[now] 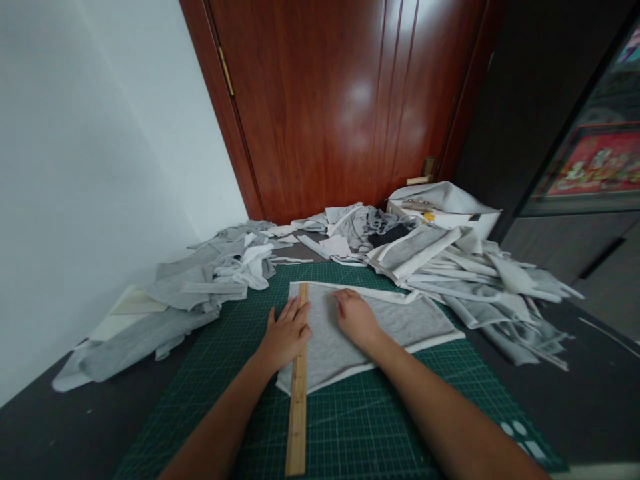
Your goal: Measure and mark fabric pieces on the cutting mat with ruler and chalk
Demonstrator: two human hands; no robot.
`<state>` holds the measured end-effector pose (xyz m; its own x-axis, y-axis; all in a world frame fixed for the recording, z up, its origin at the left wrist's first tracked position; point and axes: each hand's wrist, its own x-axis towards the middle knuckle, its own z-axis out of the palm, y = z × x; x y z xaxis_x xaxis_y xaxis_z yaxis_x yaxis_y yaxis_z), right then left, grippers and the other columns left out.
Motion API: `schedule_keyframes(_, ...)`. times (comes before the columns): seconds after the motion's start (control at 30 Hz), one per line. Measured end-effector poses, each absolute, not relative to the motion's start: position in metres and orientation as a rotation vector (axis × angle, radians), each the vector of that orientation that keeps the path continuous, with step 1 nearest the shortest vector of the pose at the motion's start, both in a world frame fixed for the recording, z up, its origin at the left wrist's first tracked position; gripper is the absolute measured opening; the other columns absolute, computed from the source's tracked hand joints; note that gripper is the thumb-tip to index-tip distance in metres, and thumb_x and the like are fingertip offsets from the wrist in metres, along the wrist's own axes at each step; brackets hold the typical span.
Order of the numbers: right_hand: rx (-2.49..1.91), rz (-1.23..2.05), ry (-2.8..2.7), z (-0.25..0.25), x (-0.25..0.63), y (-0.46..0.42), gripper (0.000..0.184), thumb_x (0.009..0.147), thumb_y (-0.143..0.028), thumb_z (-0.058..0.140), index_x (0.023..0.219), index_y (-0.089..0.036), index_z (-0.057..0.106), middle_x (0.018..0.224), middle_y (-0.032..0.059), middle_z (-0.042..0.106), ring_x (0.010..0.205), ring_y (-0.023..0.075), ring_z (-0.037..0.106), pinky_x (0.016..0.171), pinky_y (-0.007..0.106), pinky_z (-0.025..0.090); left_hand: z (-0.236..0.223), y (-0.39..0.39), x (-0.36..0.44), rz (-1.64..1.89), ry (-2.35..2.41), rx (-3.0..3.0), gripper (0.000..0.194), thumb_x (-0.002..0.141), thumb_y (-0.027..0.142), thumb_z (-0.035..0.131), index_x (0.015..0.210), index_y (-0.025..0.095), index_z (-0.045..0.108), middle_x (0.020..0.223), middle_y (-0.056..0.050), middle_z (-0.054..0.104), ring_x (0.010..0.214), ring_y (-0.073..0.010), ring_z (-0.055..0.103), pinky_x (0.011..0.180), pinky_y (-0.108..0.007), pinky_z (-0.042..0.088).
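A piece of grey fabric [325,347] with white edges lies flat on a green cutting mat [350,420]. Across its left end runs a wooden ruler [297,427], reaching past the fabric toward me. My left hand [287,335] rests flat, fingers outstretched, pressing on the ruler and the fabric's left margin. To the right of the ruler, my right hand [357,319] is over the fabric near its far edge, with the fingers curled together. Whatever those fingers hold, if anything, is too small or hidden to make out.
Heaped grey and white fabric pieces [195,287] line the left side. More stacked strips [465,273] lie at the right, before a white box [480,223] with small items. Fabric scraps [350,227] lie at the back, below a wooden door [325,100].
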<state>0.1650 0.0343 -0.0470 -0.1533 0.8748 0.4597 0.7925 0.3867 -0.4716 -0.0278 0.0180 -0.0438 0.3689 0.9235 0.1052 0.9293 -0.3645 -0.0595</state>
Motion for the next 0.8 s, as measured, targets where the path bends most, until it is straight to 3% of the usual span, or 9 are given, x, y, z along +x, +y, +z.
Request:
schedule_keyframes(0.13,-1.774,0.147,-1.962,-0.018,0.197,0.026,0.022,0.087,-0.018,0.047,0.100,-0.014,0.063,0.091,0.0152,0.070,0.081,0.0236,0.064,0.072,0.031,0.043,-0.042,0.017,-0.027,-0.059,-1.711,-2.522,0.055,0.090,0.024,0.032,0.145,0.020,0.032,0.154,-0.009,0.026,0.143,-0.0231,0.021,0.110,-0.058,0.019)
schedule_keyframes(0.2,-1.907,0.336,-2.008,-0.010,0.215,0.023,0.022,0.088,-0.033,0.050,0.096,-0.017,0.063,0.069,0.0086,0.069,0.075,0.0232,0.064,0.066,0.029,0.041,-0.043,0.017,-0.028,-0.064,-1.708,-2.522,0.054,0.091,0.025,0.032,0.145,0.021,0.032,0.154,-0.009,0.025,0.143,-0.0225,0.021,0.110,-0.058,0.019)
schedule_keyframes(0.27,-1.915,0.519,-2.087,-0.008,0.231,0.022,0.024,0.085,-0.041,0.053,0.087,-0.019,0.064,0.064,0.0051,0.067,0.075,0.0215,0.063,0.063,0.027,0.038,-0.046,0.018,-0.029,-0.087,-1.703,-2.521,0.053,0.092,0.026,0.031,0.145,0.021,0.033,0.154,-0.008,0.025,0.143,-0.0225,0.021,0.110,-0.059,0.020)
schedule_keyframes(0.37,-1.798,0.696,-2.189,-0.011,0.249,0.022,0.015,0.079,-0.033,0.060,0.085,-0.019,0.065,0.076,0.0029,0.068,0.074,0.0177,0.060,0.062,0.024,0.037,-0.051,0.021,-0.030,-0.127,-1.704,-2.506,0.052,0.094,0.026,0.026,0.146,0.020,0.031,0.153,-0.007,0.028,0.142,-0.0223,0.023,0.110,-0.058,0.022)
schedule_keyframes(0.47,-1.663,0.814,-2.277,-0.015,0.256,0.022,0.023,0.072,-0.024,0.064,0.094,-0.018,0.065,0.083,0.0017,0.066,0.074,0.0161,0.058,0.063,0.023,0.038,-0.053,0.022,-0.030,-0.120,-1.724,-2.471,0.053,0.094,0.023,0.024,0.147,0.018,0.027,0.152,-0.007,0.030,0.141,-0.0212,0.026,0.111,-0.057,0.023)
schedule_keyframes(0.8,-1.668,0.754,-2.343,-0.013,0.249,0.018,0.022,0.069,-0.013,0.059,0.090,-0.015,0.065,0.085,0.0038,0.064,0.076,0.0167,0.056,0.064,0.024,0.037,-0.044,0.019,-0.027,-0.050,-1.762,-2.461,0.053,0.096,0.028,0.027,0.147,0.017,0.027,0.153,-0.007,0.025,0.142,-0.0205,0.022,0.112,-0.055,0.020)
